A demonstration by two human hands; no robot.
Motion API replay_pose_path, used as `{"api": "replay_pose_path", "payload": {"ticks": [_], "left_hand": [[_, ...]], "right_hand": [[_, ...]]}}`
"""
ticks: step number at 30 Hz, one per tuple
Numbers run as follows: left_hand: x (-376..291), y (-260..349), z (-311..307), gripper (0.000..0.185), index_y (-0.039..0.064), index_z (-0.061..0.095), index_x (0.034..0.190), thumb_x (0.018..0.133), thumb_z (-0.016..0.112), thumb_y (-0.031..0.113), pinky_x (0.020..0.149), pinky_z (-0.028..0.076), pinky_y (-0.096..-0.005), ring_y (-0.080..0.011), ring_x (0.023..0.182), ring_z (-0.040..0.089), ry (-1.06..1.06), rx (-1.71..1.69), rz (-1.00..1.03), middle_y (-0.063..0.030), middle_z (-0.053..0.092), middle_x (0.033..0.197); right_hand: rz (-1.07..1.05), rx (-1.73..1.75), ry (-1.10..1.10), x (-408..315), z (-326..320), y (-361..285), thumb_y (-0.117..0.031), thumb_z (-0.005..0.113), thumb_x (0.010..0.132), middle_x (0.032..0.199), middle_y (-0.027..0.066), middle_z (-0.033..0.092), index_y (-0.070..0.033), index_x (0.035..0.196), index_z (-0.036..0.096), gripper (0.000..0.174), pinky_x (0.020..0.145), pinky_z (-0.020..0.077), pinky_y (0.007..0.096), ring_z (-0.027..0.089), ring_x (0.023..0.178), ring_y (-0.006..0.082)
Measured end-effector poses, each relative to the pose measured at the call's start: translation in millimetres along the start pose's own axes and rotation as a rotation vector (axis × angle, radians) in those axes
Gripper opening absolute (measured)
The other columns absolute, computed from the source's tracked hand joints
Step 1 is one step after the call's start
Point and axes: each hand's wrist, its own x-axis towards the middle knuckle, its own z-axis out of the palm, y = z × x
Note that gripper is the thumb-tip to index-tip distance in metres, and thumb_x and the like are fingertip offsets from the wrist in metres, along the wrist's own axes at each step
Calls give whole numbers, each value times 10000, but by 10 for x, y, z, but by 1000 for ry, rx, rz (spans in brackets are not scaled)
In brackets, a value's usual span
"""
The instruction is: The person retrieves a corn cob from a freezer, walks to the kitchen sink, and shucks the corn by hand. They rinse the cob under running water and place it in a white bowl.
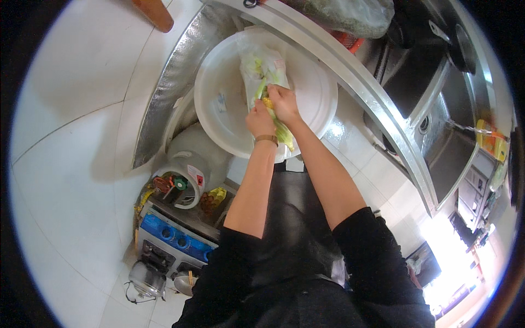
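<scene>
Both hands are together over a large white plastic basin (316,102). Between them is an ear of corn (268,102) with yellow kernels showing and pale green husk leaves (284,135) hanging down towards me. My left hand (261,119), with a brown band at the wrist, grips the corn from the left side. My right hand (284,103) is closed on it just to the right, fingers touching the husk. Beyond the hands, a clear plastic bag (264,61) with green husk pieces inside or under it lies in the basin. The fingers partly hide the corn.
A steel sink (447,139) curves along the right, with a dark pan (463,49) near its far end. A filled plastic bag (352,14) rests above a red basket (348,40). At left stand a gas cylinder (201,151), a blue-fronted gas stove (174,235) and a metal kettle (147,281).
</scene>
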Motion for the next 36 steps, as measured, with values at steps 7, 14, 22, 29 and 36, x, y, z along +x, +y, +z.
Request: {"api": "replay_pose_path", "payload": {"ticks": [7, 14, 22, 29, 36], "left_hand": [[21, -34, -105, 409, -14, 620, 770, 916, 540, 360, 398, 369, -316, -162, 477, 498, 3, -75, 180, -64, 574, 635], [32, -138, -245, 340, 9, 598, 769, 931, 553, 304, 373, 330, -289, -110, 442, 450, -59, -33, 210, -16, 547, 618], [-276, 194, -330, 292, 57, 566, 836, 949, 544, 325, 354, 272, -257, -88, 424, 405, -256, -345, -33, 7, 526, 652], [-334, 408, -435, 312, 25, 582, 866, 948, 543, 323, 366, 329, -261, -95, 472, 470, -169, -373, -160, -16, 558, 667], [-316, 360, -319, 326, 26, 566, 812, 922, 587, 332, 345, 322, -261, -107, 468, 486, -243, -215, 27, -36, 555, 653]], "right_hand": [[187, 93, -44, 135, 161, 208, -493, 488, 896, 943, 261, 659, -10, 968, 685, 526, 849, 455, 425, 611, 941, 410], [346, 214, -36, 183, 389, 515, -536, 476, 890, 1117, 282, 611, 4, 1038, 672, 593, 954, 403, 420, 547, 1085, 412], [466, 690, -258, 20, 66, 140, -537, 599, 867, 957, 105, 615, 48, 1128, 581, 640, 828, 459, 326, 571, 928, 196], [-72, 372, -52, -439, -35, -165, -432, 712, 825, 991, 75, 602, 1, 1069, 567, 518, 787, 479, 333, 575, 920, 178], [120, 357, 357, -615, 205, -119, -395, 733, 795, 845, 153, 656, 17, 974, 578, 474, 686, 501, 374, 643, 761, 255]]}}
